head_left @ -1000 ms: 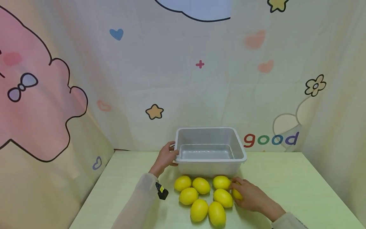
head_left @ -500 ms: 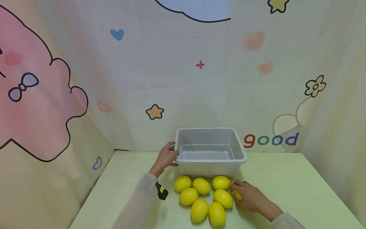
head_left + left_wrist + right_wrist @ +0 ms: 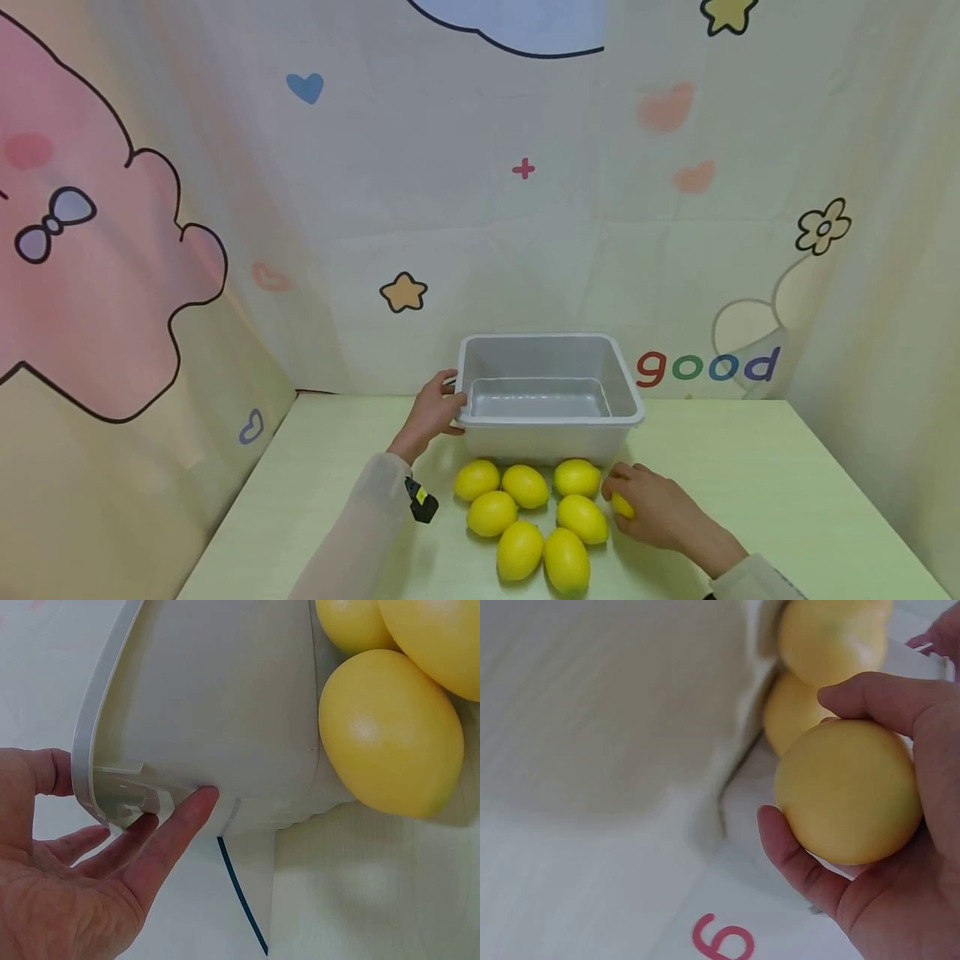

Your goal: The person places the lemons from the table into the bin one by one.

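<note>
A pale grey rectangular bin point(image 3: 546, 442) stands near the back of the table. My left hand point(image 3: 431, 410) grips its left end; the left wrist view shows the thumb at the rim point(image 3: 84, 754) and the fingers curled below it. A yellow lemon point(image 3: 847, 791) is in my right hand point(image 3: 660, 510), with thumb and fingers curled round it. In the head view that hand covers most of the lemon. Just to its left, several other lemons point(image 3: 582, 518) lie on the table in front of the bin.
The light wood-look table point(image 3: 750, 467) carries the bin and lemons. Behind it hangs a printed curtain point(image 3: 480, 208) with the word "good". A black device point(image 3: 422, 502) sits on my left sleeve.
My right hand has curled further round the lemon and now covers more of it, with a small shift away from the neighbouring lemons. My left hand stays on the bin.
</note>
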Action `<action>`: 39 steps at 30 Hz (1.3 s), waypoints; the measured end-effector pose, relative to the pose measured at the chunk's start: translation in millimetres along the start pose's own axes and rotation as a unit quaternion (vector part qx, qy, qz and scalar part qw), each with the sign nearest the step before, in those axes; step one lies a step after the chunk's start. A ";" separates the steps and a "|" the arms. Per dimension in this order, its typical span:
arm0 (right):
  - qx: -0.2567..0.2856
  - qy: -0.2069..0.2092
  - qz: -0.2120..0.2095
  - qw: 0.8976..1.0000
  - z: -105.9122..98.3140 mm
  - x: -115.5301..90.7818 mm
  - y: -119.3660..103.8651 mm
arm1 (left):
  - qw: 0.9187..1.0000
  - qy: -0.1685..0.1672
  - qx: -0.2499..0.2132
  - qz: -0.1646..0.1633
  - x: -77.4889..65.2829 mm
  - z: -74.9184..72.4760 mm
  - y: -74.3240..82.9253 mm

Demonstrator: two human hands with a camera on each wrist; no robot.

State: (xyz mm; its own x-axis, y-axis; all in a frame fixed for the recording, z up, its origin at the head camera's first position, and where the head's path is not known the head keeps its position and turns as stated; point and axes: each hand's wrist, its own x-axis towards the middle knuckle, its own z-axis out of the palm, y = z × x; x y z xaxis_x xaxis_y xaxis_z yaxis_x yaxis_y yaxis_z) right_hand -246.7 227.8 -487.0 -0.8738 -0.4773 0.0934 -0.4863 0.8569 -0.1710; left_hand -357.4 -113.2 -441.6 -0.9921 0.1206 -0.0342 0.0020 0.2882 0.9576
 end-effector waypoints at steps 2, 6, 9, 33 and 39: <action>-0.002 0.010 -0.006 1.000 -4.7 0.2 -3.9 | 1.000 0.000 -0.001 -0.001 -0.3 0.1 0.1; -0.008 0.036 -0.025 0.999 -14.7 1.2 -13.4 | 1.000 0.001 -0.004 -0.001 -0.8 -0.2 -1.1; -0.013 0.049 -0.038 0.998 -23.1 2.4 -20.7 | 1.000 0.003 -0.001 -0.001 -1.1 -0.4 -2.4; -0.035 0.128 -0.089 0.987 -67.5 23.8 -43.5 | 1.000 -0.003 0.004 0.004 0.4 -0.4 -1.5; -0.041 0.167 -0.096 0.980 -76.0 31.4 -44.4 | 1.000 -0.005 0.001 0.002 0.7 -1.9 -1.0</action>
State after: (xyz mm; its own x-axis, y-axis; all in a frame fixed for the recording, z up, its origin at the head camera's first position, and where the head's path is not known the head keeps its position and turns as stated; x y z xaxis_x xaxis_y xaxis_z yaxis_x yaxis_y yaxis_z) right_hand -252.7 189.6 -401.9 -0.7110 -0.5529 0.4345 -0.6288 0.7765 -0.0408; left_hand -358.3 -115.3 -442.1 -0.9909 0.1303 -0.0332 0.0060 0.2893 0.9572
